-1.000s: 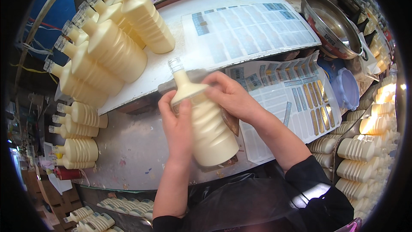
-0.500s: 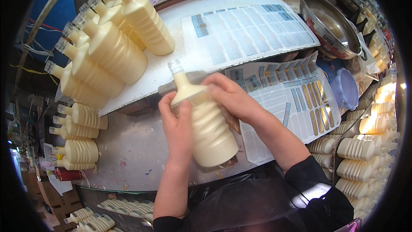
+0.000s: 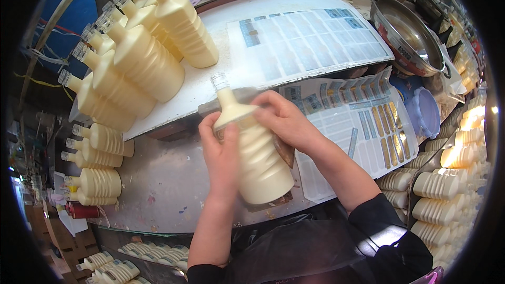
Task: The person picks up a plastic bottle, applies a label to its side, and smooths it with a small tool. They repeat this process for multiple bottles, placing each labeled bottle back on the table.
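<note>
A cream plastic bottle (image 3: 263, 163) with a clear threaded neck and wavy ridges lies tilted before me, neck pointing away. My left hand (image 3: 221, 144) wraps its left side, thumb on the front just below the shoulder. At the right shoulder, my right hand (image 3: 281, 118) grips the bottle with bent fingers and thumb. A faint band, perhaps a clear label, shows across the shoulder between both thumbs; its outline is blurred. Below my right palm juts a brown flat wedge-like piece (image 3: 284, 151); whether the hand holds it I cannot tell.
Upright cream bottles (image 3: 150, 63) crowd the raised white board (image 3: 208, 81) at left; others lie below. Label sheets (image 3: 315, 37) cover the board, and another sheet with gold strips (image 3: 363, 137) lies right. Beyond are a metal pan (image 3: 407, 31), a lilac tub (image 3: 425, 111) and stacked bottles (image 3: 436, 184).
Both hands keep their hold on the bottle, with the right fingers shifting only slightly at its shoulder. The whole view has moved a little, so the surroundings sit slightly further right.
</note>
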Demonstrator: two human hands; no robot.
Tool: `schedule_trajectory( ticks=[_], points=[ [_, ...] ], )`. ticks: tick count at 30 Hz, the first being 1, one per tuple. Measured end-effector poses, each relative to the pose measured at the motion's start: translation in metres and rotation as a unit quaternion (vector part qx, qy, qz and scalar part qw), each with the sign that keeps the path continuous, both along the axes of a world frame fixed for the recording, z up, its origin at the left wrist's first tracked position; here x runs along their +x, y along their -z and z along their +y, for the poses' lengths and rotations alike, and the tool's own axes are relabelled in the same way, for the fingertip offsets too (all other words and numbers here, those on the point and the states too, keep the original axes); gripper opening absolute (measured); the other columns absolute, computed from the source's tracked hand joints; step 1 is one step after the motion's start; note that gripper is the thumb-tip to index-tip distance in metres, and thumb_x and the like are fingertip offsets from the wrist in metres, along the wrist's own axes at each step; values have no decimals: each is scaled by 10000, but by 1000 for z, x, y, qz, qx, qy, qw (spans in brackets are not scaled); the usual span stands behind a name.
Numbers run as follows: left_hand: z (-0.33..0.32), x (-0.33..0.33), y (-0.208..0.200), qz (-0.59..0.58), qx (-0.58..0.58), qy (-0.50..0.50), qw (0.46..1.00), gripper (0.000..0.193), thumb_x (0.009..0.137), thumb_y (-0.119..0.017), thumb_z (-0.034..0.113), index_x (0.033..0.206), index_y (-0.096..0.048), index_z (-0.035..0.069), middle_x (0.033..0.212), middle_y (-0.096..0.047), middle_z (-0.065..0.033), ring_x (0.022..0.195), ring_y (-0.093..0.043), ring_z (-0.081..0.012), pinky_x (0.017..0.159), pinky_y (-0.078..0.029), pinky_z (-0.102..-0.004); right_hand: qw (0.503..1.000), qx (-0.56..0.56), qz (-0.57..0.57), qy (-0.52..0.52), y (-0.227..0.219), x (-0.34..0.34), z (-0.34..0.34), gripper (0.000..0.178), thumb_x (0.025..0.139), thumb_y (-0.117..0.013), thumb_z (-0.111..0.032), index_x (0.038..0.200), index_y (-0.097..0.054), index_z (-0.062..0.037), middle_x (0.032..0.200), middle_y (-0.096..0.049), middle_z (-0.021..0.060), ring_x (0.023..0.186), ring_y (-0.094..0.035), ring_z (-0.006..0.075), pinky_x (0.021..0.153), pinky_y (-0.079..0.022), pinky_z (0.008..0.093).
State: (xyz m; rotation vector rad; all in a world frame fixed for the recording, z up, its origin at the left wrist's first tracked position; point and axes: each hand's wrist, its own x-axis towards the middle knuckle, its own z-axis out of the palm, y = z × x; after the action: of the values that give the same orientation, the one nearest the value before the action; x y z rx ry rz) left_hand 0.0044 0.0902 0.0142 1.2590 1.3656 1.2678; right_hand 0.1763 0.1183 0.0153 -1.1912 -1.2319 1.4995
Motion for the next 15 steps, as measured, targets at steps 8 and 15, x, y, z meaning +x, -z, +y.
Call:
schedule_trajectory(
  ticks=[8,15],
  points=[
    [0,-2,0,-12,5,8,1000,315,1080,-530,215,1328,-470,30,1187,-576,-90,1047,-543,-133,942,-474,-300,1000,3,-3,4,0,0,-1,251,1038,-611,-230,1198,-575,-41,958,-675,46,867,-617,70,752,-506,240],
    [1,-2,5,-17,-8,-6,1000,446,1009,-627,296,1330,-488,21,1236,-594,-161,1103,-584,-214,970,-485,-358,1000,4,5,10,6,0,0,323,1003,-656,-309,1190,-613,-50,980,-703,90,941,-642,142,849,-516,312]
  ],
)
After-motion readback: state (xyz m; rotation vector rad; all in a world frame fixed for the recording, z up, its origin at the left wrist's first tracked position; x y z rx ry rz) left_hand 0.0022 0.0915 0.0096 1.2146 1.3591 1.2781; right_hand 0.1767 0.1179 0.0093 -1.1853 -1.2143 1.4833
